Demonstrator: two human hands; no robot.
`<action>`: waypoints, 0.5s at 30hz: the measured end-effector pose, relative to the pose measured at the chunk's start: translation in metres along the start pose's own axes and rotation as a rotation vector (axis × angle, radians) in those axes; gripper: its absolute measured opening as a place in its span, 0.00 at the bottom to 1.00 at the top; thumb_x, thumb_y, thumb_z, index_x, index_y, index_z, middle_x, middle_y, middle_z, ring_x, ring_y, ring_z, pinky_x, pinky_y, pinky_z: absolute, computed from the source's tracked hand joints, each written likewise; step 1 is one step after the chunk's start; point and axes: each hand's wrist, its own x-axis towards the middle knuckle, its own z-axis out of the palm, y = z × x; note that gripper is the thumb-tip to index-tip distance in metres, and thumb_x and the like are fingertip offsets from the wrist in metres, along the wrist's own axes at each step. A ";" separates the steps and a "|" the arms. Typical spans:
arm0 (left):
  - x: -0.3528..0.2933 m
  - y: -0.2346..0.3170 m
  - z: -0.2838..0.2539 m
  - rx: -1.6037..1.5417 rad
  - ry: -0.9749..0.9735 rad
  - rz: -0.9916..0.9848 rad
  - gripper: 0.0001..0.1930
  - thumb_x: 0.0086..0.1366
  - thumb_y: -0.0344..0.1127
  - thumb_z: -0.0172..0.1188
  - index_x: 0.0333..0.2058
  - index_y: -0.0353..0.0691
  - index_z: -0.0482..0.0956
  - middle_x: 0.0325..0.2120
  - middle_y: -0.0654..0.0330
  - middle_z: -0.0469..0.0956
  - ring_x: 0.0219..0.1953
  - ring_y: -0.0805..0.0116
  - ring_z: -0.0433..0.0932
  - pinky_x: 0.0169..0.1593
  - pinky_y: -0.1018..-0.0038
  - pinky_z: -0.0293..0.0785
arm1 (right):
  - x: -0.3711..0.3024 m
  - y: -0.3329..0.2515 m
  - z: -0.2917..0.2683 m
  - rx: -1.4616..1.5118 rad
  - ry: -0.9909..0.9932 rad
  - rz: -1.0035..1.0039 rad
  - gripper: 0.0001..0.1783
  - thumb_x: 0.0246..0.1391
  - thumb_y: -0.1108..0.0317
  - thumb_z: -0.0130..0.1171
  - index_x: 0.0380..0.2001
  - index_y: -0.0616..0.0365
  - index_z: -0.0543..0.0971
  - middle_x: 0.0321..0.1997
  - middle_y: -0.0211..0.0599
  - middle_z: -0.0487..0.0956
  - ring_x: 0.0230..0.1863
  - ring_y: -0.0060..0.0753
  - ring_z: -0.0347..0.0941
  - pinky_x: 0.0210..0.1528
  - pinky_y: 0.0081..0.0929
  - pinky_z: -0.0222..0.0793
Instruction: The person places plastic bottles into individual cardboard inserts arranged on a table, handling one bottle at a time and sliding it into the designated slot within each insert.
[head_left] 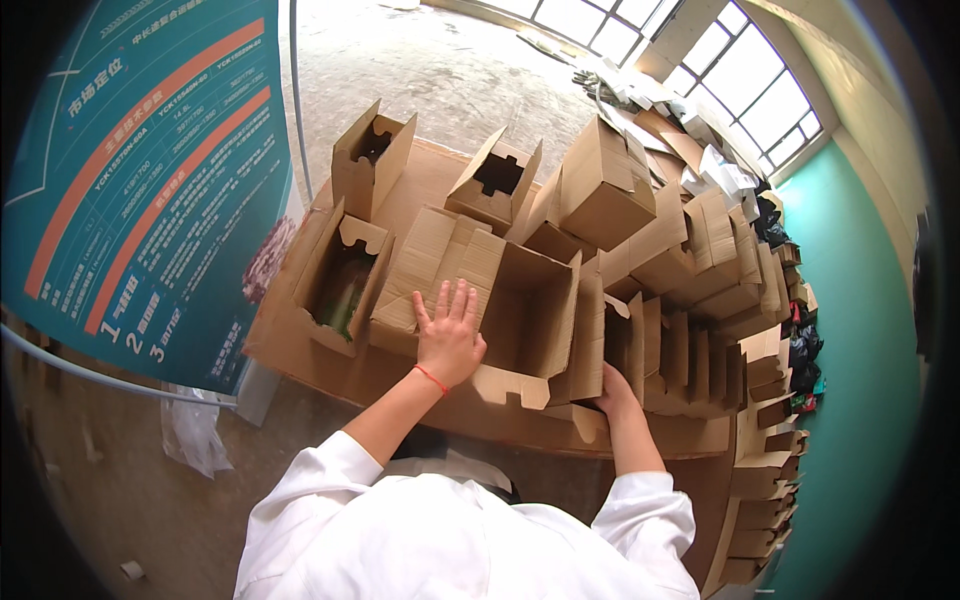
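Observation:
My left hand lies with its fingers spread on the top of a closed brown cardboard box. Directly right of that box is an open cardboard box, its flaps standing up and its front flap hanging toward me. At this open box's right front corner, my right hand is closed on the cardboard edge, though most of its fingers are hidden. To the left of my left hand stands another open box with something greenish, perhaps wrapped in clear plastic, inside.
Two more open boxes, one at the far left and one at the far middle, share the cardboard-covered table. A taller box and rows of open boxes fill the right. A teal banner stands at left.

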 end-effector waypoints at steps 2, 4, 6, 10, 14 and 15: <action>-0.001 0.001 -0.001 -0.001 -0.002 0.009 0.36 0.56 0.46 0.55 0.63 0.40 0.61 0.65 0.55 0.56 0.69 0.56 0.50 0.66 0.37 0.33 | -0.020 -0.004 -0.027 0.115 -0.193 -0.038 0.19 0.57 0.65 0.55 0.52 0.56 0.74 0.29 0.35 0.75 0.21 0.25 0.68 0.20 0.22 0.65; 0.000 0.001 -0.001 0.009 -0.003 0.005 0.36 0.56 0.46 0.55 0.63 0.39 0.61 0.65 0.55 0.56 0.69 0.55 0.50 0.66 0.37 0.33 | -0.056 0.004 -0.002 0.158 -0.055 -0.203 0.21 0.58 0.66 0.53 0.54 0.56 0.70 0.26 0.32 0.70 0.18 0.20 0.62 0.15 0.16 0.56; -0.001 0.001 -0.001 0.011 -0.013 0.011 0.36 0.56 0.45 0.55 0.63 0.39 0.61 0.65 0.55 0.56 0.69 0.55 0.50 0.66 0.37 0.33 | -0.109 0.011 0.032 0.106 -0.001 -0.423 0.25 0.59 0.66 0.53 0.59 0.54 0.65 0.24 0.31 0.68 0.16 0.17 0.60 0.13 0.13 0.53; -0.002 0.002 -0.001 0.010 -0.003 0.026 0.36 0.56 0.45 0.55 0.63 0.39 0.60 0.65 0.54 0.56 0.69 0.54 0.50 0.66 0.37 0.33 | -0.171 -0.003 0.062 -0.250 -0.014 -0.729 0.35 0.58 0.66 0.55 0.67 0.51 0.55 0.22 0.31 0.69 0.12 0.14 0.57 0.11 0.11 0.48; -0.001 0.000 0.001 0.009 -0.003 0.027 0.37 0.55 0.44 0.56 0.63 0.39 0.60 0.66 0.54 0.55 0.69 0.54 0.50 0.66 0.37 0.33 | -0.174 -0.016 0.102 -0.870 0.005 -1.060 0.38 0.53 0.66 0.60 0.66 0.57 0.58 0.34 0.33 0.79 0.21 0.24 0.70 0.22 0.21 0.65; -0.001 0.000 0.001 0.010 -0.003 0.025 0.37 0.55 0.44 0.56 0.63 0.39 0.60 0.66 0.54 0.55 0.69 0.54 0.50 0.66 0.37 0.33 | -0.165 -0.014 0.115 -1.059 -0.003 -1.130 0.39 0.52 0.66 0.61 0.66 0.57 0.58 0.33 0.37 0.80 0.25 0.32 0.73 0.28 0.26 0.68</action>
